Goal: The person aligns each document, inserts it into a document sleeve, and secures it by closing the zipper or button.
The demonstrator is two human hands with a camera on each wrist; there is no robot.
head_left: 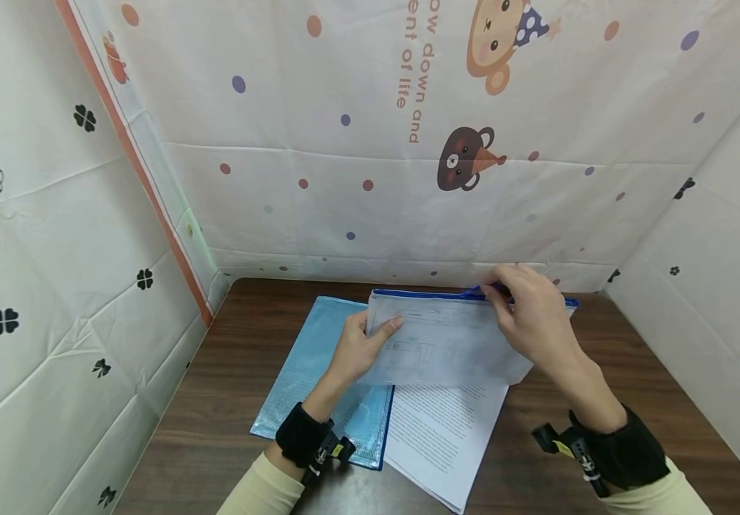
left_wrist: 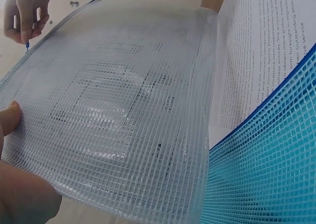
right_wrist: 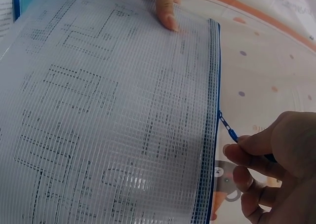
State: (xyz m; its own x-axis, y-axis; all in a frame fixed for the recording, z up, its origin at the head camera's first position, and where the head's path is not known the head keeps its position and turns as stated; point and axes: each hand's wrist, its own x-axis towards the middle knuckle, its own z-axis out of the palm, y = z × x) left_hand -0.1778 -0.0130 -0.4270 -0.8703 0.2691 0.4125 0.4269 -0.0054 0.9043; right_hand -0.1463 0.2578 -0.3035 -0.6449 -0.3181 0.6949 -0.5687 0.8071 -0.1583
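Note:
A clear mesh zipper pouch (head_left: 441, 343) with a blue zipper edge is held up, printed sheets showing through it. My left hand (head_left: 357, 347) grips its left end, thumb on the near face. At the top edge my right hand (head_left: 534, 315) pinches the blue zipper pull (right_wrist: 228, 128) between thumb and fingertip. In the right wrist view the pull's cord stretches from the zipper to the fingers, partway along the edge. Below the pouch lies a stack of printed paper (head_left: 441, 443), its top part hidden behind the pouch.
A light-blue mesh pouch (head_left: 305, 365) lies flat at the left, beneath my left forearm and beside the paper. Everything rests on a dark wood table (head_left: 202, 443). White patterned sheets (head_left: 318, 214) hang behind and on both sides of the table.

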